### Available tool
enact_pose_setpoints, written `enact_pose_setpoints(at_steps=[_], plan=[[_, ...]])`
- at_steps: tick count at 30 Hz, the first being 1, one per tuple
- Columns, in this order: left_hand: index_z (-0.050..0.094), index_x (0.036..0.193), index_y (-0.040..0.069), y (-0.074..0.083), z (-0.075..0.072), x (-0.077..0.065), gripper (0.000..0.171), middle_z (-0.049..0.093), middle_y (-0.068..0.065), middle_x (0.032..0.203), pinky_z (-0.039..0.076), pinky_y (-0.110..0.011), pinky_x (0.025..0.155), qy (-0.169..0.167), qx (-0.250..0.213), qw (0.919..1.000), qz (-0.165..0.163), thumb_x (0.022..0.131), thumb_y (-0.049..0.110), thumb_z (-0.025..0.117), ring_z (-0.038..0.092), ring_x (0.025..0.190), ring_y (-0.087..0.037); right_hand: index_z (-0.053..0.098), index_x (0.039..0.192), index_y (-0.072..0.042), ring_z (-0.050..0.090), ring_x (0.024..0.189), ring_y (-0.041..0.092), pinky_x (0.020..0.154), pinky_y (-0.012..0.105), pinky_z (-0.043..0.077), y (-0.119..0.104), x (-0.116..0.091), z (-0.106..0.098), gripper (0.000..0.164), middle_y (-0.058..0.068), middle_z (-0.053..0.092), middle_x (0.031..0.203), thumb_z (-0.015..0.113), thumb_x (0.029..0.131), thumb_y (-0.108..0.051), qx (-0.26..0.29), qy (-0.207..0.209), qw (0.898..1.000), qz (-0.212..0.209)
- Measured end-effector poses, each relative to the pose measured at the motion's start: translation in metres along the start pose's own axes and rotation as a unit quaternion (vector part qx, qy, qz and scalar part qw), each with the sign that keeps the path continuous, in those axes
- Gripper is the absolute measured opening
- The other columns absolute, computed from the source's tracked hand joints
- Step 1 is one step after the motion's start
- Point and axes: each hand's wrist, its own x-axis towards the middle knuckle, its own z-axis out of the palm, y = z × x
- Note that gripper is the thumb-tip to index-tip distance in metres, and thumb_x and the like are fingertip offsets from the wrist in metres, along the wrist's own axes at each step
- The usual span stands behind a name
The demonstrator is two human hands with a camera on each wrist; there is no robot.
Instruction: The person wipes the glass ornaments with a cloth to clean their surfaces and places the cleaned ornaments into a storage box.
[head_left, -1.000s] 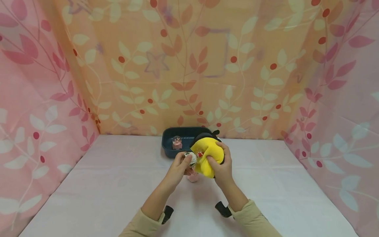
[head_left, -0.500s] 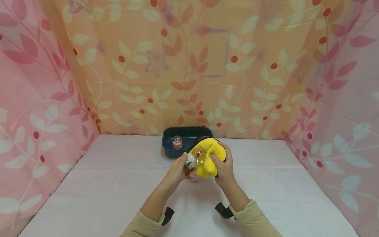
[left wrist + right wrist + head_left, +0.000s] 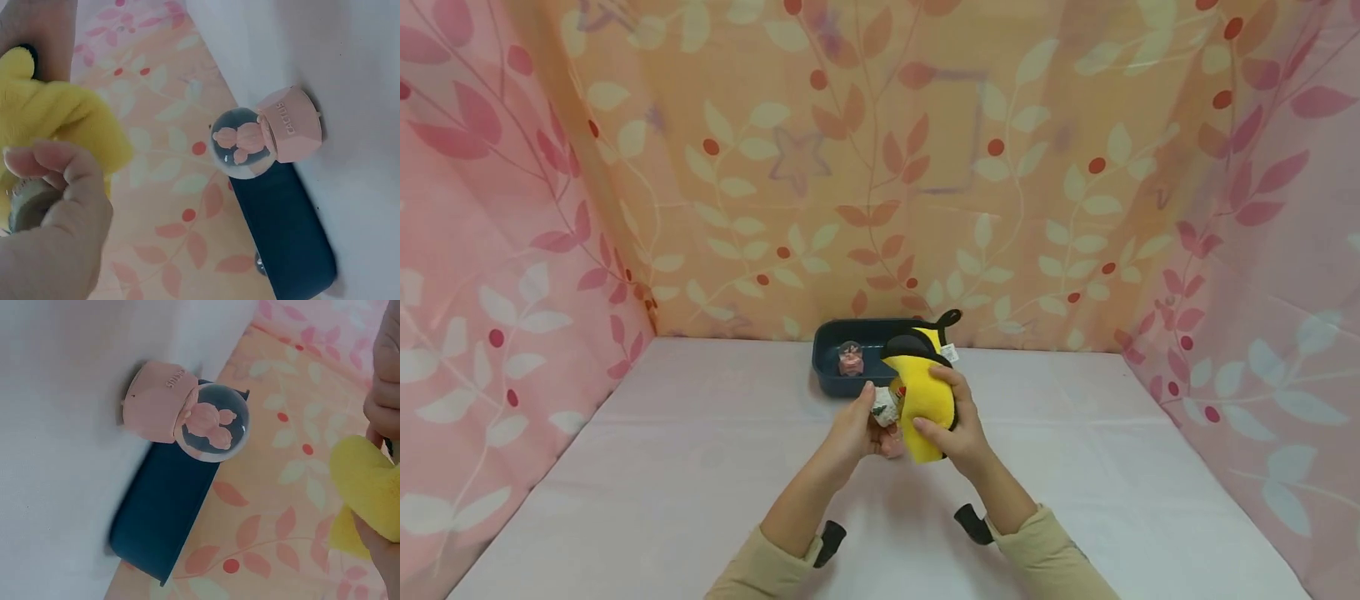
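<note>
Globe (image 3: 886,408), white-based, was gripped in left hand (image 3: 850,429); fingers of right hand (image 3: 967,427) clutched yellow cloth (image 3: 928,400) against it; blue tray (image 3: 832,386) stood far.

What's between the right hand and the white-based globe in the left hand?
The yellow cloth, which the right hand grips, lies there; the head view shows it.

Behind the white table (image 3: 640,467) hangs an orange leaf-patterned curtain (image 3: 865,183).
</note>
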Motion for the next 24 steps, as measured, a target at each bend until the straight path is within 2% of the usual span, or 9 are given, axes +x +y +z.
enact_pose_setpoints(at_steps=[3, 6, 8, 12, 16, 20, 24], plan=[[0.053, 0.110, -0.005, 0.000, 0.004, 0.000, 0.060, 0.057, -0.007, 0.079, 0.050, -0.024, 0.062, 0.014, 0.032, 0.9994, -0.004, 0.106, 0.047, 0.024, 0.052, 0.060, -0.011, 0.043, 0.132, -0.021, 0.049, 0.092, 0.022, 0.073, 0.029, 0.049, -0.001, 0.001, 0.002, 0.060, 0.010, 0.044, 0.115, 0.066, 0.082, 0.002, -0.053, 0.002, 0.998, 0.019], [0.053, 0.114, -0.006, -0.002, 0.005, 0.000, 0.055, 0.061, -0.013, 0.086, 0.052, -0.027, 0.066, 0.016, 0.050, 0.9986, -0.005, 0.105, 0.044, 0.032, 0.057, 0.065, -0.012, 0.041, 0.131, -0.010, 0.049, 0.092, 0.026, 0.073, 0.030, 0.049, -0.002, 0.003, 0.004, 0.059, 0.014, 0.045, 0.116, 0.067, 0.080, 0.005, -0.096, 0.041, 0.993, 0.056], [0.052, 0.118, -0.007, -0.004, 0.003, 0.000, 0.052, 0.063, -0.016, 0.092, 0.053, -0.030, 0.069, 0.012, 0.054, 0.9985, -0.003, 0.104, 0.042, 0.040, 0.060, 0.070, -0.013, 0.041, 0.131, -0.006, 0.048, 0.093, 0.028, 0.074, 0.030, 0.049, -0.002, 0.003, 0.005, 0.060, 0.015, 0.045, 0.116, 0.068, 0.078, 0.005, -0.106, 0.070, 0.989, 0.081], [0.052, 0.125, -0.006, -0.006, 0.001, 0.002, 0.052, 0.061, -0.014, 0.098, 0.052, -0.030, 0.073, 0.010, 0.061, 0.9981, 0.008, 0.100, 0.040, 0.052, 0.061, 0.078, -0.017, 0.041, 0.133, -0.005, 0.048, 0.094, 0.027, 0.074, 0.028, 0.049, 0.000, 0.004, 0.005, 0.062, 0.014, 0.043, 0.117, 0.067, 0.078, 0.005, -0.070, 0.120, 0.983, 0.120], [0.045, 0.132, -0.006, -0.008, 0.001, 0.002, 0.055, 0.058, -0.012, 0.097, 0.052, -0.029, 0.073, 0.034, 0.063, 0.9968, 0.037, 0.097, 0.034, 0.061, 0.061, 0.076, -0.017, 0.039, 0.135, -0.005, 0.048, 0.095, 0.026, 0.075, 0.027, 0.050, 0.003, 0.005, 0.005, 0.063, 0.011, 0.042, 0.117, 0.065, 0.079, 0.005, -0.035, 0.143, 0.978, 0.145], [0.035, 0.138, -0.002, -0.010, 0.001, 0.000, 0.057, 0.058, -0.014, 0.095, 0.052, -0.028, 0.071, 0.048, 0.043, 0.9964, 0.056, 0.097, 0.028, 0.061, 0.059, 0.070, -0.016, 0.039, 0.136, -0.003, 0.048, 0.095, 0.024, 0.075, 0.027, 0.049, 0.003, 0.005, 0.005, 0.060, 0.011, 0.042, 0.116, 0.063, 0.081, 0.007, -0.003, 0.163, 0.973, 0.162], [0.039, 0.132, -0.003, -0.009, 0.000, 0.001, 0.048, 0.059, -0.012, 0.087, 0.049, -0.025, 0.067, 0.047, 0.031, 0.9964, 0.064, 0.100, 0.028, 0.056, 0.057, 0.066, -0.013, 0.039, 0.137, -0.002, 0.050, 0.095, 0.022, 0.076, 0.027, 0.050, 0.001, 0.007, 0.005, 0.057, 0.011, 0.043, 0.115, 0.059, 0.084, 0.007, 0.027, 0.179, 0.968, 0.173]])
